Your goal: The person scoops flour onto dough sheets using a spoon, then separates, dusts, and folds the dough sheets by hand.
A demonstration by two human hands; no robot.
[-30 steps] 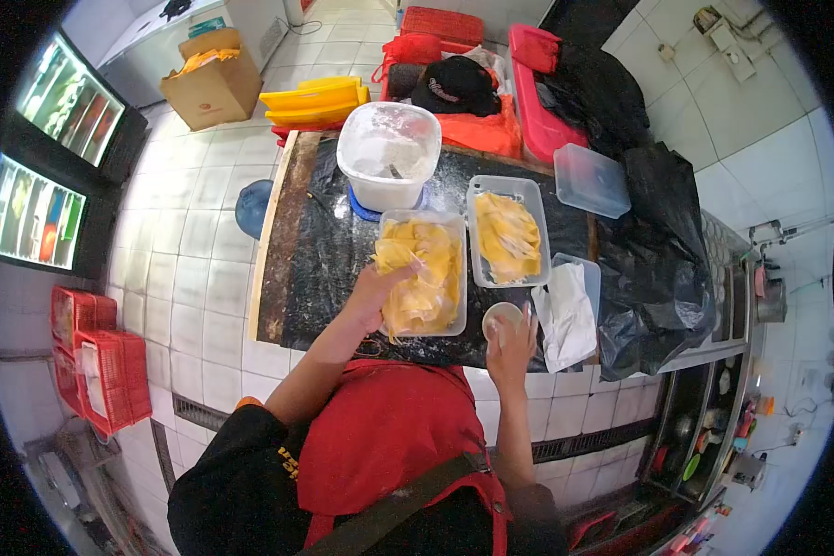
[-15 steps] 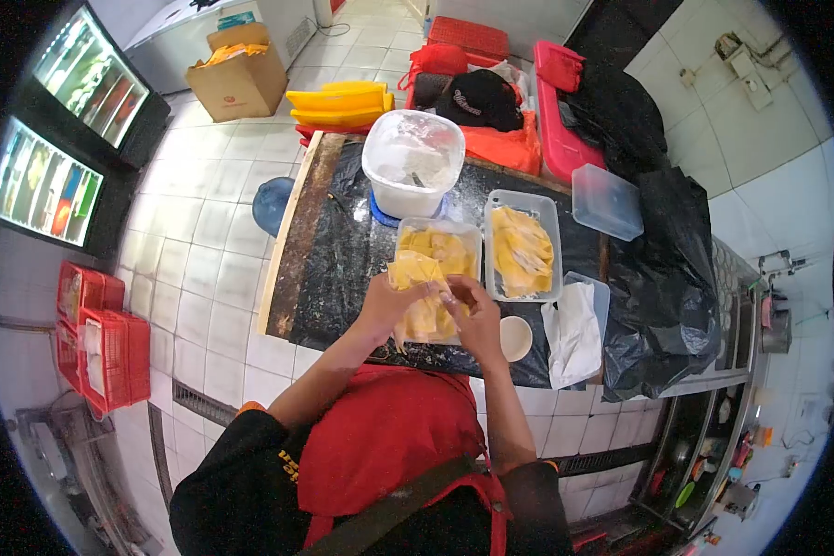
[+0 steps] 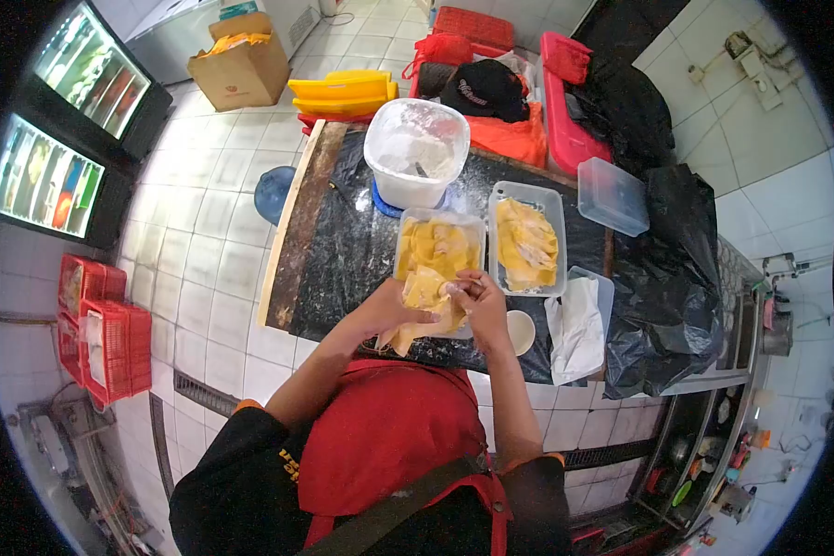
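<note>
My left hand [image 3: 391, 310] holds a thin yellow dough sheet [image 3: 423, 289] over the near part of a clear tub [image 3: 481, 243] filled with similar yellow sheets [image 3: 435, 245]. Close to it, my right hand [image 3: 480, 306] has its fingertips pinched at the sheet's right side; whatever lies between them is too small to make out. Right of that hand sits a small round bowl [image 3: 521, 332]. A second clear tub [image 3: 562, 243] with floury yellow sheets [image 3: 526, 246] stands beside the first. Behind them is a white bucket [image 3: 415, 192] with white powder inside.
White paper [image 3: 574, 332] lies right of the bowl. An empty clear container [image 3: 613, 195] stands at the back right, near black plastic [image 3: 663, 278]. A black cap [image 3: 484, 90], a pink lid [image 3: 568, 116] and yellow trays [image 3: 343, 93] are beyond the table.
My right hand has left the small bowl and come to the dough sheet by my left hand. Since the middle frame, the held sheet has tilted and shifted slightly lower.
</note>
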